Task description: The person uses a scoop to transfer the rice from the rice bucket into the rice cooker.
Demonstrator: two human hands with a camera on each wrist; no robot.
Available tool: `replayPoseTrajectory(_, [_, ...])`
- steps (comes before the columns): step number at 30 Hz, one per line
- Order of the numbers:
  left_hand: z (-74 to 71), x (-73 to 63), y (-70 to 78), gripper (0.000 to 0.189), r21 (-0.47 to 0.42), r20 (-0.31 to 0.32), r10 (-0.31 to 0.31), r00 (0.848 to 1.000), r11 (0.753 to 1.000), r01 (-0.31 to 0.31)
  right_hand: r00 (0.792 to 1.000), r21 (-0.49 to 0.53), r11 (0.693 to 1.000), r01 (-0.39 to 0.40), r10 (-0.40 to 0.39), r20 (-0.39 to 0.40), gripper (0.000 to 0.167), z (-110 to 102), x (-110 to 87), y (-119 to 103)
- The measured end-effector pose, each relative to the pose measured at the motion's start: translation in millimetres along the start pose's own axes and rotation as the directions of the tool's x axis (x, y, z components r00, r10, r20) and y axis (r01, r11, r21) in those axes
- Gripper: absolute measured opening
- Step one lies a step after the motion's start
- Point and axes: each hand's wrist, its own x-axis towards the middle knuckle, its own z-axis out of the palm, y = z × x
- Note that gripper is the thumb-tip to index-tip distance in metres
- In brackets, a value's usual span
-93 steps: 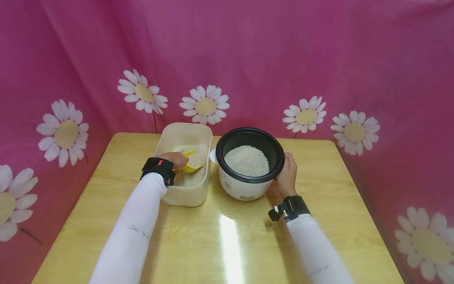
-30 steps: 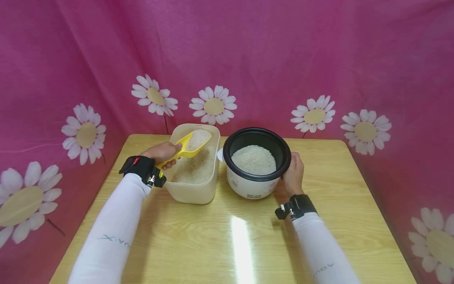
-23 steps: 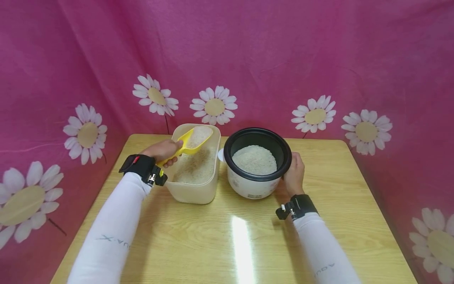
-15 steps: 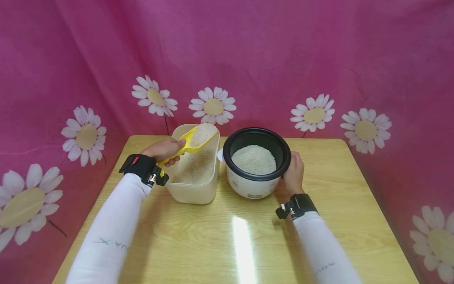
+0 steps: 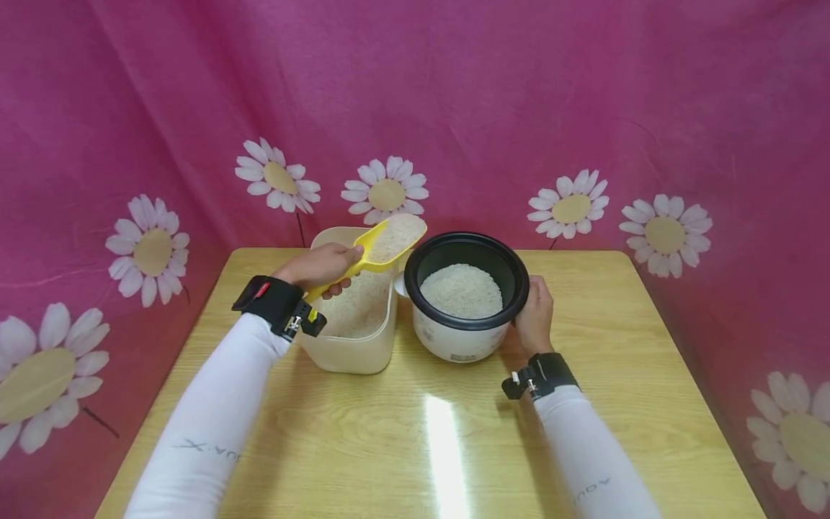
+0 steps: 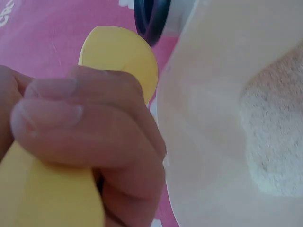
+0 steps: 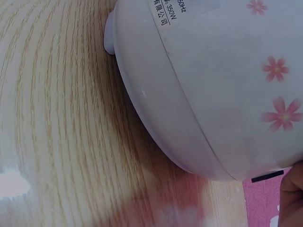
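In the head view my left hand (image 5: 320, 267) grips the handle of a yellow scoop (image 5: 376, 265), its fingers curled round it. The scoop's bowl is heaped with rice (image 5: 398, 236) and is held over the right rim of a cream bin (image 5: 353, 355), toward the rice cooker. More rice (image 5: 357, 306) lies inside the bin. To its right stands a white rice cooker (image 5: 454, 342) with a black rim and a mound of rice (image 5: 462, 290) inside. My right hand (image 5: 534, 315) holds the cooker's right side; in the right wrist view only part of that hand (image 7: 292, 196) shows.
Both containers stand near the back edge of a light wooden table (image 5: 363, 432). A pink curtain (image 5: 467, 108) with white daisies encloses the back and sides. A white tab (image 5: 400, 285) on the cooker's left side sits close to the bin.
The left hand has lifted the scoop out of the rice in the bin, now heaped, and moved it up and right toward the cooker. The right hand stays at the cooker.
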Motion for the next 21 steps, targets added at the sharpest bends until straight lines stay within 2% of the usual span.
replayPoseTrajectory(4, [7.5,3.6,10.9,0.043,0.024,-0.007,-0.006,1.000,1.000,0.006,1.000,-0.008,1.000,-0.023,0.023,-0.001,0.028,-0.9,3.2,5.1])
replayPoseTrajectory(10, [19.7,11.2,23.0,0.043,0.080,-0.008,0.026,1.000,0.997,-0.025,0.999,-0.014,1.000,0.012,-0.012,-0.048,0.030,1.1,16.5,34.9])
replayPoseTrajectory(14, [26.9,17.2,29.1,0.046,0.099,-0.004,0.053,0.999,0.994,-0.052,0.997,-0.017,0.999,0.041,-0.042,-0.067,0.031,2.5,17.9,38.5])
replayPoseTrajectory(18, [33.1,24.0,33.7,0.048,0.108,-0.021,0.061,0.998,0.992,-0.059,0.997,-0.017,0.999,0.032,-0.033,-0.069,0.031,1.1,20.0,40.5])
replayPoseTrajectory(21, [35.7,28.1,36.9,0.048,0.147,-0.038,0.067,0.997,0.987,-0.061,0.998,-0.003,1.000,0.023,-0.023,-0.063,0.031,-1.1,21.8,42.0])
